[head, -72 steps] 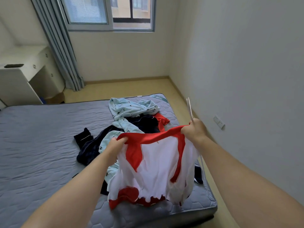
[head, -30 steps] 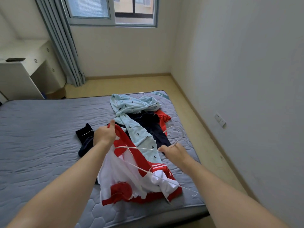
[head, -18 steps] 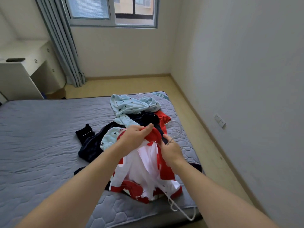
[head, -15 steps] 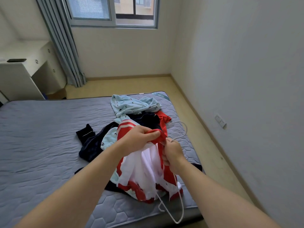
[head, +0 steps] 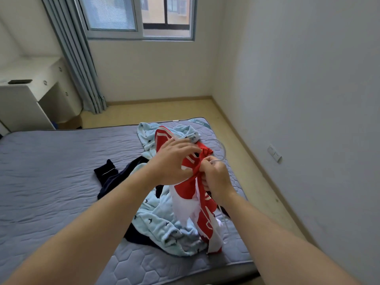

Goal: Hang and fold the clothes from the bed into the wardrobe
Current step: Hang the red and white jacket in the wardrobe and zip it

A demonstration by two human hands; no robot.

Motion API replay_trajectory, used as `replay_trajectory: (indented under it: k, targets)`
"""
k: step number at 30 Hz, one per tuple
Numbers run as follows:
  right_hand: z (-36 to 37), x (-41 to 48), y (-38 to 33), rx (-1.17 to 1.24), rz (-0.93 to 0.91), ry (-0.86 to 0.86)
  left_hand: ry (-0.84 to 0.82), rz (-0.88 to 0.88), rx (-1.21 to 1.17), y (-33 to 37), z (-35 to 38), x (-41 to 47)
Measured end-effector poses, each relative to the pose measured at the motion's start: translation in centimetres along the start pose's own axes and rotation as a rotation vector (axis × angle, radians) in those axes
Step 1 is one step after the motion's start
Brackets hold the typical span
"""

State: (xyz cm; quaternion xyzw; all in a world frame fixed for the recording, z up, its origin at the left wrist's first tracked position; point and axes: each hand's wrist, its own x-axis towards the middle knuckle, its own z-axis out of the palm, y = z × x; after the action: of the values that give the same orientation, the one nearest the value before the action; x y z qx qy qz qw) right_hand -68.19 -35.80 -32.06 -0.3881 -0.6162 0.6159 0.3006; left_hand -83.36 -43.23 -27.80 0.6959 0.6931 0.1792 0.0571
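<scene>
White desk, grey curtain — window beside it.

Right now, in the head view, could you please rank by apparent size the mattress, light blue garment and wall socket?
1. mattress
2. light blue garment
3. wall socket, clearly smallest though farther away

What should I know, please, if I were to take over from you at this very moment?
Left hand holds the red and white shirt at its neck, above the mattress.
Right hand grips the white hanger at the neck opening, with the hook sticking out.
Done: hanger fed into the shirt, not yet seated.
Left: the light blue garment and navy garment lie unfolded on the mattress. The wardrobe is out of view.
</scene>
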Motion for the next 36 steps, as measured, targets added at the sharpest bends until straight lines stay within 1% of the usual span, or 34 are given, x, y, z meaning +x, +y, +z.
replay_trajectory:
  k: [1,3,6,8,9,12,14,16,18,21,22,24,26,27,29,31,34,36]
  targets:
    - [0.0,0.1,-0.3,0.071,0.011,-0.023,-0.033,0.003,0.011,0.0,0.4,0.3]
    - [-0.1,0.0,-1.0,0.230,0.031,-0.118,-0.029,-0.009,0.034,-0.2,0.6,0.9]
    - [-0.8,0.3,-1.6,0.408,0.121,-0.251,0.043,0.017,0.047,-0.6,0.2,1.4]
    - [-1.9,0.9,-1.5,0.445,0.175,-0.301,0.112,0.043,0.049,-0.9,0.1,1.8]
    - [-2.3,1.1,-1.5,0.390,0.183,-0.330,0.144,0.055,0.039,-0.9,0.1,1.9]
    - [-3.3,1.3,-0.8,0.127,0.198,-0.437,0.228,0.077,-0.002,-0.5,-0.1,2.2]
    - [-3.8,1.2,0.0,0.036,0.262,-0.556,0.274,0.090,-0.030,-0.2,-0.3,2.5]
    - [-3.9,1.1,1.0,-0.075,0.309,-0.630,0.325,0.103,-0.055,0.3,-0.6,2.8]
    - [-3.5,0.9,1.8,-0.183,0.316,-0.630,0.382,0.125,-0.086,0.7,-0.7,3.1]
    - [-3.0,0.8,2.6,-0.175,0.304,-0.573,0.433,0.127,-0.118,0.6,-0.8,3.2]
    - [-2.9,0.9,2.7,-0.159,0.314,-0.513,0.443,0.116,-0.122,0.5,-0.9,3.2]
    - [-2.7,1.8,3.1,-0.169,0.315,-0.294,0.439,0.087,-0.105,0.0,-1.1,3.0]
    - [-2.5,2.5,2.9,-0.216,0.270,-0.077,0.442,0.047,-0.058,-0.3,-1.0,2.7]
    - [-2.5,2.8,2.6,-0.254,0.232,-0.002,0.440,0.020,-0.024,-0.6,-1.0,2.5]
    - [-2.7,3.0,2.0,-0.331,0.154,0.066,0.423,-0.040,0.041,-1.4,-1.2,2.2]
    - [-2.9,3.0,1.7,-0.391,0.081,0.037,0.422,-0.099,0.067,-2.3,-1.7,2.0]
    - [-3.7,2.8,1.3,-0.567,-0.051,-0.156,0.446,-0.137,0.073,-3.5,-2.9,1.6]
    - [-4.1,2.7,1.0,-0.763,-0.106,-0.260,0.454,-0.135,0.089,-3.8,-3.4,1.5]
